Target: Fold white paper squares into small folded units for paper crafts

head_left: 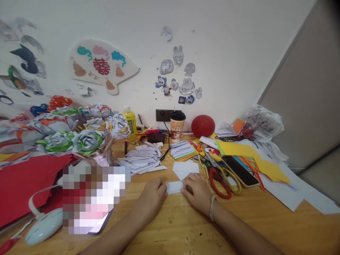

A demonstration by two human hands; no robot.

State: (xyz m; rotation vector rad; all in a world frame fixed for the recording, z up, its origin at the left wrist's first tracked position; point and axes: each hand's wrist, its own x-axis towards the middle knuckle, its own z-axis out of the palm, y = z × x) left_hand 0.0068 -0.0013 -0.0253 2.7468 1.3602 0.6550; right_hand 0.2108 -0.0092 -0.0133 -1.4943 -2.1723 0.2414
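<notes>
A small folded strip of white paper (174,187) lies on the wooden table between my hands. My left hand (153,193) grips its left end, fingers curled and thumb pressed to the edge. At the right end, my right hand (196,191) holds it with bent fingers, a bracelet on that wrist. Just beyond the strip lies a white sheet with a folded point (186,170). Behind that is a stack of folded white papers (182,150), with green and orange sheets under it. A heap of folded white strips (145,156) spreads to the left.
Red-handled scissors (220,184), yellow-handled scissors (232,180) and a dark phone (240,170) lie at right. A lidded cup (177,126) and red balloon (203,126) stand behind. Paper flowers (89,141), a blurred-out lit screen (98,202) and a white lamp-like object (44,226) occupy the left.
</notes>
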